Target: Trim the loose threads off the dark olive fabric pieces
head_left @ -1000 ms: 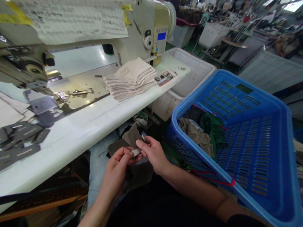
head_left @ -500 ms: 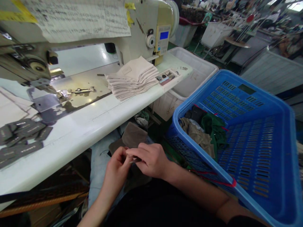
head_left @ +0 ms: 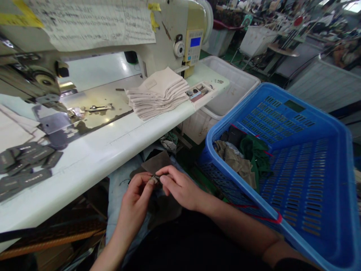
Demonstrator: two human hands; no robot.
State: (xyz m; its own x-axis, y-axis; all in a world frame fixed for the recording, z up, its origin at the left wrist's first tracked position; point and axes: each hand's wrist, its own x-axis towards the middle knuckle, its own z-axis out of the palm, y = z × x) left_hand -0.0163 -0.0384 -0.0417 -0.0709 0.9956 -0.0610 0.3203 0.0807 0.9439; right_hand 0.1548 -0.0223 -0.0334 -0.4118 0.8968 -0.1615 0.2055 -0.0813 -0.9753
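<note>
Over my lap, my left hand (head_left: 137, 192) and my right hand (head_left: 182, 188) meet with their fingertips close together. Both pinch a small fold of grey-brown fabric (head_left: 156, 162), whose flat part shows just beyond my fingers. More of this cloth hangs dark beneath my hands. What exactly lies at the fingertips is too small to make out clearly. Beyond my hands is the white edge of the sewing machine table (head_left: 113, 145), and a stack of folded beige fabric pieces (head_left: 159, 92) lies on it.
The sewing machine (head_left: 166, 30) stands over the table, a handwritten sheet (head_left: 98, 22) taped to it. Dark grey labels (head_left: 28, 162) are heaped at the left. To my right, a blue basket (head_left: 310, 116) holds crumpled cloth (head_left: 237, 158). Behind it is a white bin (head_left: 225, 81).
My fingertips have shifted slightly and drawn a little apart, showing more of the pinched fold. The cloth beyond them has turned a bit. The table and basket look the same.
</note>
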